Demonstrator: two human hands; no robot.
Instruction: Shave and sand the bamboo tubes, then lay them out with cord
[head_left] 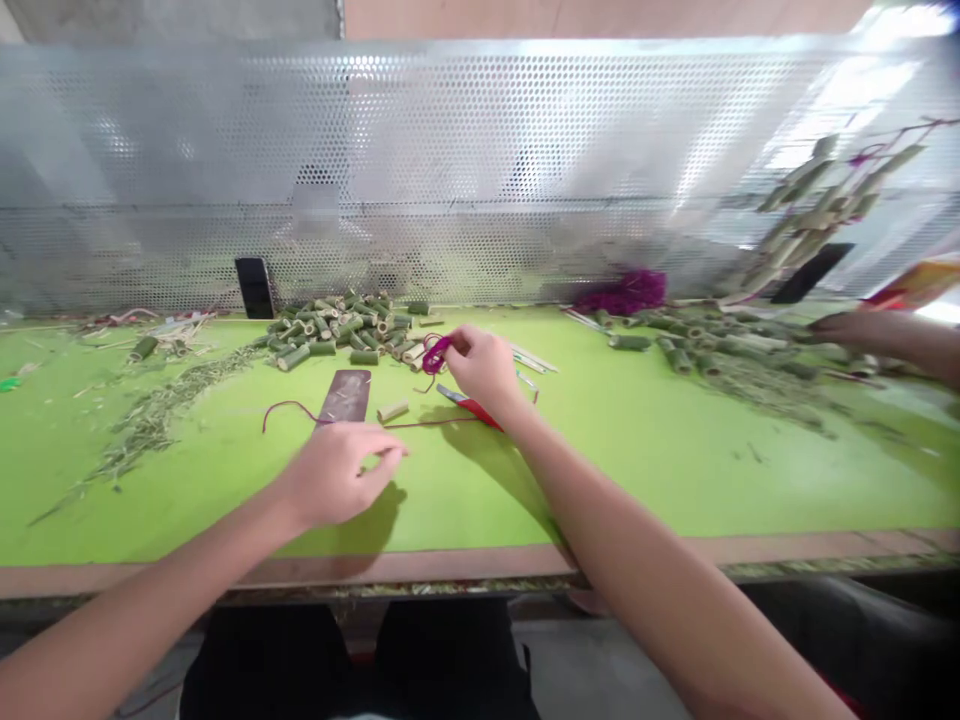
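Note:
My right hand (pixel 484 368) pinches a small bundle of purple thread (pixel 436 355) above the green tabletop. Lower and to the left, my left hand (pixel 345 472) hovers with thumb and forefinger nearly meeting; whether anything fine lies between them is too small to tell. Just beyond it lies a dark flat plate (pixel 346 396). A short pale stalk piece (pixel 393 410) rests between my hands. Red-handled scissors (pixel 472 405) lie partly under my right wrist. A dark red cord (pixel 289 405) curves out to the left of the plate.
Behind my hands is a pile of cut green stalks (pixel 341 325), with a phone (pixel 256 288) upright to its left. Shavings (pixel 161 410) trail across the left. At the right are purple thread (pixel 626 292), more stalks (pixel 720 345) and another person's hand (pixel 855 328). A perforated metal screen (pixel 465 170) stands behind.

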